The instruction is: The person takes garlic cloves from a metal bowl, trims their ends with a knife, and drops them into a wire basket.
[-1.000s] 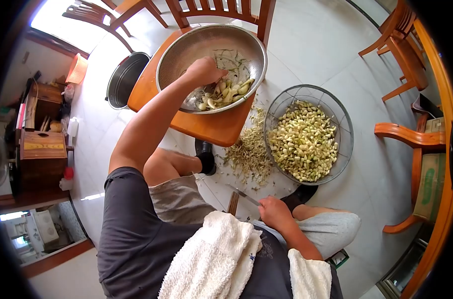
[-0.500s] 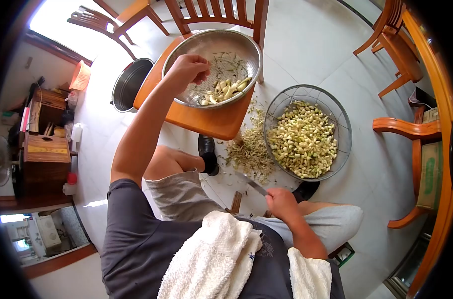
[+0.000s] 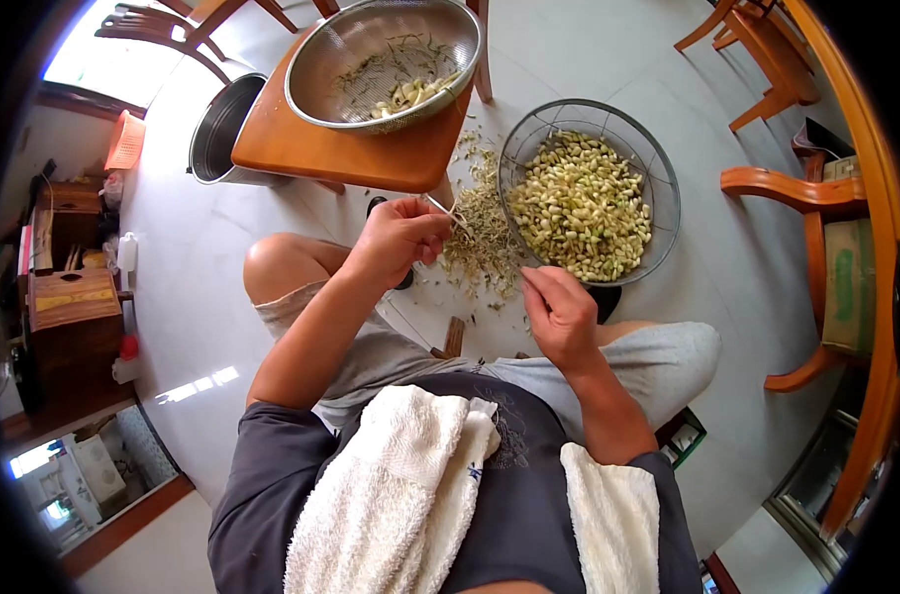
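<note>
My left hand (image 3: 402, 241) is closed on a small onion-like bulb (image 3: 436, 204), whose thin pale stem sticks out past the fingers. Facing it, my right hand (image 3: 563, 312) is curled around a knife, the blade now nearly edge-on and hard to make out. Both hands are over a pile of trimmings (image 3: 483, 230) on the floor. A perforated metal colander (image 3: 321, 61) on the chair seat holds a few whole bulbs (image 3: 410, 96) and loose green bits. To the right, a wire-framed mesh basket (image 3: 668, 188) is heaped with trimmed bulbs (image 3: 581, 210).
The wooden chair (image 3: 371, 163) stands ahead on the left, with a dark metal bucket (image 3: 217, 134) beside it. White towels (image 3: 391, 495) hang over my chest. More wooden chairs (image 3: 782, 69) and a table edge (image 3: 881, 198) are on the right.
My left hand has come from the colander down toward my right hand, now with a bulb. The right hand has risen and turned, so the knife blade hardly shows. The view has shifted.
</note>
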`<state>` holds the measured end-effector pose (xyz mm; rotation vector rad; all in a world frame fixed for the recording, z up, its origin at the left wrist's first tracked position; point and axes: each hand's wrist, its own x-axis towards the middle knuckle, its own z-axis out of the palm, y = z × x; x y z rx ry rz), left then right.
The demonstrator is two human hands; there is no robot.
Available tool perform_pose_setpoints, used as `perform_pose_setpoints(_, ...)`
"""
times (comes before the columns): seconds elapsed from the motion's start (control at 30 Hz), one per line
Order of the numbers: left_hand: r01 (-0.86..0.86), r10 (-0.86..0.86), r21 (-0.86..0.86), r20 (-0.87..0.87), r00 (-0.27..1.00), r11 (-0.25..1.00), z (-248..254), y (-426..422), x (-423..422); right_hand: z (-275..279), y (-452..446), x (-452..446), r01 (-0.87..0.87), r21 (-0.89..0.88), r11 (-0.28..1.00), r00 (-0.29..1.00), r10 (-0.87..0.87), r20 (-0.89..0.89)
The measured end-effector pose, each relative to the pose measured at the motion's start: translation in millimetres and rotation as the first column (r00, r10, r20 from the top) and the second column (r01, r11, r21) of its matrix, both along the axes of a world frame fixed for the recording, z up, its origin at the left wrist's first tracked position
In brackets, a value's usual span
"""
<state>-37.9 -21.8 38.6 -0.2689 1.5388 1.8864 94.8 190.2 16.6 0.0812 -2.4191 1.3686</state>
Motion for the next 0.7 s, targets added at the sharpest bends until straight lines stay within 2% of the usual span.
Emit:
perform_pose_setpoints(0.33, 0.088, -0.090, -0.092, -0.020, 0.996, 0.992, -4, 3, 9, -2, -1, 4, -0.017, 0.158, 0.987, 0.999, 0.024, -0.043)
perform_pose_setpoints(0.43, 0.069, -0.063, -0.075, 0.073, 0.995, 0.995, 5, 3, 8, -25, 6, 2, -0.055, 0.274, 0.960, 0.963, -0.022, 0.270)
perform_pose_setpoints(0.53, 0.047, -0.055, 0.105, 0.079, 0.995, 0.993, 7, 0, 7, -35, 15, 2, 0.009, 0.207, 0.978, 0.943, -0.077, 0.323)
perform_pose_setpoints(0.7, 0.005, -0.045, 0.207, 0.186, 0.982, 0.978, -11, 0, 6, -30, 15, 2, 0.081, 0.028, 0.996, 0.937, -0.086, 0.338)
